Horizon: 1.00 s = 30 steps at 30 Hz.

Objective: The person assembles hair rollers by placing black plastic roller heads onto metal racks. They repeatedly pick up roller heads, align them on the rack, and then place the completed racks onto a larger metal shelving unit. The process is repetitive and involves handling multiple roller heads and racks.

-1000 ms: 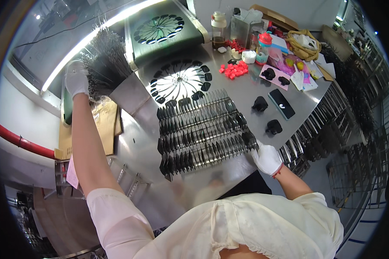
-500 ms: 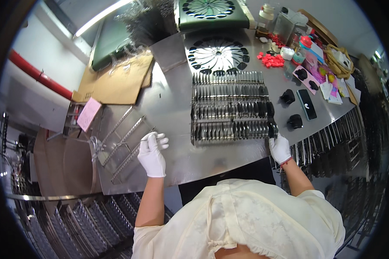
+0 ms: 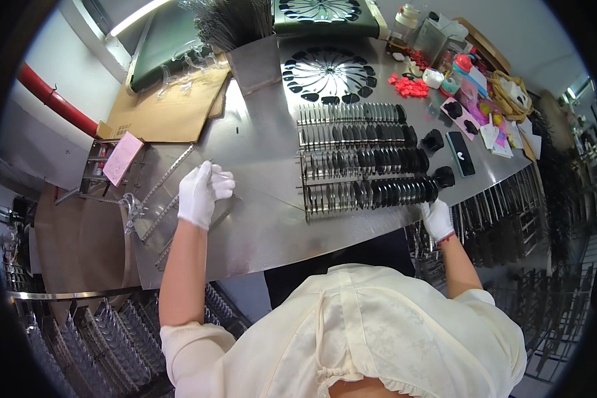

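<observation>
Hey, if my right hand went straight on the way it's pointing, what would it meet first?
Your right hand would probably meet the rack first, at its near right corner, and may be touching it.

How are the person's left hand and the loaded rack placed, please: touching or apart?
Apart. The head view shows metal tabletop between the gloved left hand and the left end of the loaded rack.

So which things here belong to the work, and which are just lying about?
Likely in use: rack of dark pieces, right hand at its corner; metal frame, left hand near it.

Seemingly lying about: phone, red-lidded bottle, cardboard.
</observation>
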{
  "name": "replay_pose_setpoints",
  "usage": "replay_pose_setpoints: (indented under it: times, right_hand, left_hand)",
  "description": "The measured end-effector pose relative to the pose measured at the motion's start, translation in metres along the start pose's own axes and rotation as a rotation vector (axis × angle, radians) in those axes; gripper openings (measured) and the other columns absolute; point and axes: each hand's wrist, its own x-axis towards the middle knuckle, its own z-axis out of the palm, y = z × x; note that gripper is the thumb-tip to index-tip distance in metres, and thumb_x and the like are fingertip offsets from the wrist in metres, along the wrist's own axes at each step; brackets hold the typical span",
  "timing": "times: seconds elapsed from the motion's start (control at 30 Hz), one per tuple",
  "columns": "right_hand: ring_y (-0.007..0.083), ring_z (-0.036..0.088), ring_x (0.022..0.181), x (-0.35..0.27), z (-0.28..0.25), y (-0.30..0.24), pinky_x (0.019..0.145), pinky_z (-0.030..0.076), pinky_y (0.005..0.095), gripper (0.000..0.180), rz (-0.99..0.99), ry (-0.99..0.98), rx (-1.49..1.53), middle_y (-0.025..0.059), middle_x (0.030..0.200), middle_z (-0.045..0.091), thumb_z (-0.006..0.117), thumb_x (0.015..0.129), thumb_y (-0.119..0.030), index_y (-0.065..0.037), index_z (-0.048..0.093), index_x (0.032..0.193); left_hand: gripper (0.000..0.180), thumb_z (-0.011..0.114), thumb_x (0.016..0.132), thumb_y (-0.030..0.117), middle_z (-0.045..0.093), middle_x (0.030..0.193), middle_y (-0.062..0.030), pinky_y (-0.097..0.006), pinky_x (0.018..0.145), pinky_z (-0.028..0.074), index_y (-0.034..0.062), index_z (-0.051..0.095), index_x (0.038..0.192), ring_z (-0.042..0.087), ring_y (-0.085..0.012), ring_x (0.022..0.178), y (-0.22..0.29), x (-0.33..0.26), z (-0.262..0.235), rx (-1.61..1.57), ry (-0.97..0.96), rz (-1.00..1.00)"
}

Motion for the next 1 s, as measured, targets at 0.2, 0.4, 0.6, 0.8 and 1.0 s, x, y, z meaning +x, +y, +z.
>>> replay_pose_setpoints:
  times: [0.2, 0.4, 0.6, 0.8, 1.0]
  right_hand:
    - [0.05, 0.066, 0.088, 0.004, -0.028, -0.035, 0.073, 0.052, 0.0558, 0.025, -0.032, 0.061, -0.063, 0.03, 0.086, 0.068, 0.062, 0.097, -0.016, -0.001, 0.066, 0.117]
    - [0.0499, 0.066, 0.088, 0.007, -0.035, -0.069, 0.075, 0.052, 0.0559, 0.028, -0.149, 0.012, -0.038, 0.0303, 0.084, 0.068, 0.057, 0.101, -0.024, 0.002, 0.066, 0.108]
    - [0.0493, 0.066, 0.091, 0.016, -0.052, -0.097, 0.078, 0.053, 0.0556, 0.028, -0.08, -0.051, -0.086, 0.0313, 0.088, 0.068, 0.058, 0.098, -0.021, 0.001, 0.066, 0.113]
    - [0.0494, 0.067, 0.089, 0.015, -0.048, -0.095, 0.079, 0.053, 0.0563, 0.029, -0.071, -0.038, -0.092, 0.0303, 0.086, 0.068, 0.058, 0.098, -0.022, 0.001, 0.067, 0.114]
    - [0.0489, 0.067, 0.086, 0.011, -0.045, -0.099, 0.078, 0.054, 0.056, 0.03, -0.09, -0.037, -0.102, 0.0295, 0.084, 0.069, 0.058, 0.098, -0.022, 0.0, 0.067, 0.116]
  left_hand:
    - [0.027, 0.051, 0.109, 0.026, 0.068, 0.09, -0.0143, -0.03, 0.059, 0.056, 0.0015, 0.059, 0.102, 0.068, -0.0217, 0.073, -0.059, 0.029, -0.037, -0.384, -0.109, -0.249]
    - [0.032, 0.053, 0.109, 0.035, 0.057, 0.081, 0.0, -0.024, 0.051, 0.046, 0.0068, 0.06, 0.097, 0.055, -0.0108, 0.064, -0.082, -0.029, 0.041, -0.495, -0.233, -0.436]
    - [0.038, 0.057, 0.107, 0.044, 0.057, 0.077, 0.0023, -0.019, 0.047, 0.04, 0.0067, 0.062, 0.107, 0.055, -0.0077, 0.061, -0.072, -0.011, 0.037, -0.465, -0.092, -0.303]
    - [0.03, 0.051, 0.111, 0.032, 0.065, 0.085, -0.0052, -0.021, 0.051, 0.045, 0.0042, 0.063, 0.115, 0.065, -0.0126, 0.071, -0.059, -0.029, 0.043, -0.328, 0.068, 0.047]
    - [0.018, 0.058, 0.107, 0.022, 0.066, 0.086, -0.004, -0.023, 0.053, 0.049, 0.0044, 0.062, 0.103, 0.064, -0.0124, 0.071, -0.079, -0.011, 0.042, -0.528, 0.033, -0.124]
